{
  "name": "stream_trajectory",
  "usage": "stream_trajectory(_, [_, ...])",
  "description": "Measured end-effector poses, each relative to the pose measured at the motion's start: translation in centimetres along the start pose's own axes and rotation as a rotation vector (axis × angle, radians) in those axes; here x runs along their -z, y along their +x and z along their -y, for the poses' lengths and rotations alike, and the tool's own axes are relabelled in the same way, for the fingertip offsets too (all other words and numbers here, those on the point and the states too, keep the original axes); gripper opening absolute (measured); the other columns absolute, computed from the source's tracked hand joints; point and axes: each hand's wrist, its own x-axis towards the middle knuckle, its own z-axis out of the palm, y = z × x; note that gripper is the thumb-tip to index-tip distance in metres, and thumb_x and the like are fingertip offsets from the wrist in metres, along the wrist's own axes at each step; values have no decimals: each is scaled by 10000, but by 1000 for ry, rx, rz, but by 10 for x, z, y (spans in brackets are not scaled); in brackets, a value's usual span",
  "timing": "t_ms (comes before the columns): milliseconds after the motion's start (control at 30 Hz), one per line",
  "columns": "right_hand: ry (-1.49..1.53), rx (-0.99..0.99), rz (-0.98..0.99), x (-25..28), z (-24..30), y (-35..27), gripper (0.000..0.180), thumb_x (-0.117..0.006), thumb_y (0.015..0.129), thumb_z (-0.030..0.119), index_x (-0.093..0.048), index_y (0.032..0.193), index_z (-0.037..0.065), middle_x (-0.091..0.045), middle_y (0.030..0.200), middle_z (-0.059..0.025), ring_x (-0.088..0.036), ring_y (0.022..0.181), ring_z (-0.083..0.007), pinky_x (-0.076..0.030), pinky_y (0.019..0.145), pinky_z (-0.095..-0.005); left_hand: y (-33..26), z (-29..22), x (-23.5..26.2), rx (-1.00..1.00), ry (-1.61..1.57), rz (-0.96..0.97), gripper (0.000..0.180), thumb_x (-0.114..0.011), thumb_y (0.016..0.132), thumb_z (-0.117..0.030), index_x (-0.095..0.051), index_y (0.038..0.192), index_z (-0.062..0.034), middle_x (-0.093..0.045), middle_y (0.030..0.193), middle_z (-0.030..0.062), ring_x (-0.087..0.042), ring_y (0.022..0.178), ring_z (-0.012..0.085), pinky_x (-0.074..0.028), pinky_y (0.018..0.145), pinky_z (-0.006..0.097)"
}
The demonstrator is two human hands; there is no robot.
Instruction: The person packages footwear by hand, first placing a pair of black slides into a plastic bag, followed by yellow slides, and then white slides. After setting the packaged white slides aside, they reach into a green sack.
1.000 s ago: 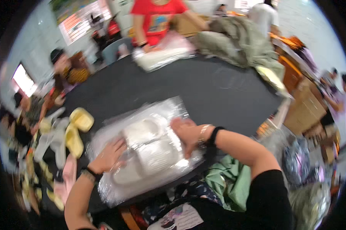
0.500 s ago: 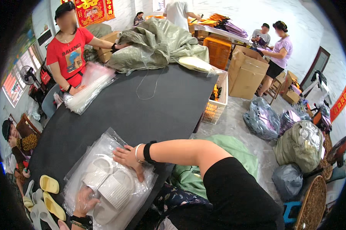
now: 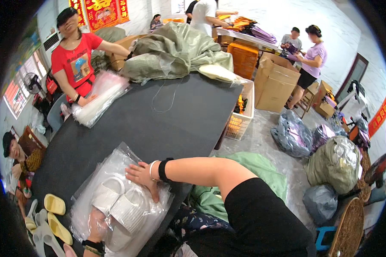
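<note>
A pair of white ribbed slippers (image 3: 126,210) lies among clear plastic bags (image 3: 120,160) stacked on the dark table. Flat on the plastic beside the slippers' far right side rests my right hand (image 3: 142,177), open with its fingers spread. My left hand (image 3: 98,226) is at the slippers' near left side. Plastic and glare blur its fingers, so their grip does not show clearly. Left of it, loose yellow slippers (image 3: 59,229) and grey slippers (image 3: 43,235) lie along the table edge.
Across the dark table (image 3: 158,128), a person in red touches a stack of clear bags (image 3: 99,96) and a large woven sack (image 3: 176,49). A white crate (image 3: 242,120) and a cardboard box (image 3: 276,81) stand beyond the right edge. Green cloth (image 3: 253,171) lies beside me.
My left hand has moved slightly further along the slippers' left side, and its fingers show less clearly. My right hand stays almost in place. The person in red has raised their head.
</note>
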Motion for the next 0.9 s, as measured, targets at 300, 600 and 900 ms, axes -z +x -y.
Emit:
stream_trajectory(300, [22, -68, 85, 29, 13, -17, 1552, -938, 437, 509, -14, 1553, -48, 37, 1627, -277, 95, 1514, -399, 6, 1203, -561, -117, 63, 35, 152, 152, -319, 373, -699, 780, -199, -710, 1125, -56, -646, 1232, 184, -598, 1172, 363, -472, 976, 386])
stream_trajectory(600, [-61, -53, 65, 16, 10, -10, 1552, -894, 462, 625, 1, 1569, 7, 43, 1640, -237, 90, 1523, -374, -26, 1217, -487, -176, 65, 20, 484, 78, -572, 346, -742, 791, -168, -706, 1112, -43, -722, 1082, 157, -687, 1017, 297, -512, 867, 352])
stream_trajectory(900, [-69, -66, 77, 13, 3, -10, 1565, -885, 458, 663, 7, 1572, 21, 44, 1641, -233, 92, 1522, -370, -18, 1220, -504, -193, 40, 38, 366, 330, -693, 311, -683, 791, -51, -714, 1100, -45, -717, 1102, 161, -671, 1028, 331, -505, 892, 360])
